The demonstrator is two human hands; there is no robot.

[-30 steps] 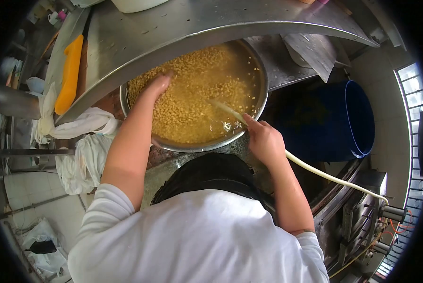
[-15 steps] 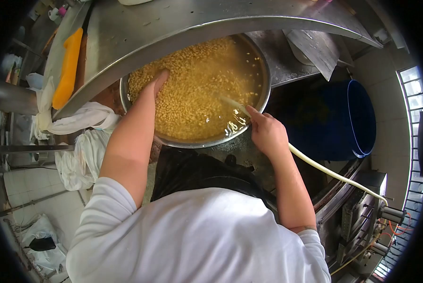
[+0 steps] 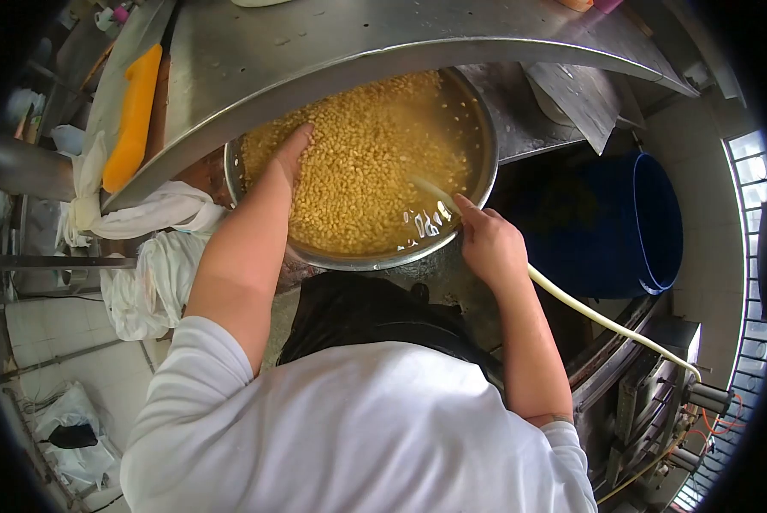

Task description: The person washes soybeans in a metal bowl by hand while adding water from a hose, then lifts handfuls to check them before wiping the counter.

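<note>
A wide round metal basin (image 3: 489, 162) holds cloudy water and a mass of pale yellow beans (image 3: 362, 162) that look like soaked soybeans. My left hand (image 3: 296, 149) is sunk into the beans at the basin's left side; its fingers are hidden under them. At the right rim, my right hand (image 3: 493, 244) is closed around a cream-coloured hose (image 3: 601, 315). The hose's end dips into the water among the beans, and light glints off the surface beside it.
A steel shelf (image 3: 341, 34) overhangs the basin's far side. An orange-handled tool (image 3: 134, 120) lies along its left end. White cloths (image 3: 157, 278) hang at left. To the right stands a large blue barrel (image 3: 657, 227), with a metal sheet (image 3: 576, 94) behind it.
The view has shifted slightly, so the basin sits a little further right. Beans around my left hand have shifted and show more at the surface. My right hand keeps hold of the hose.
</note>
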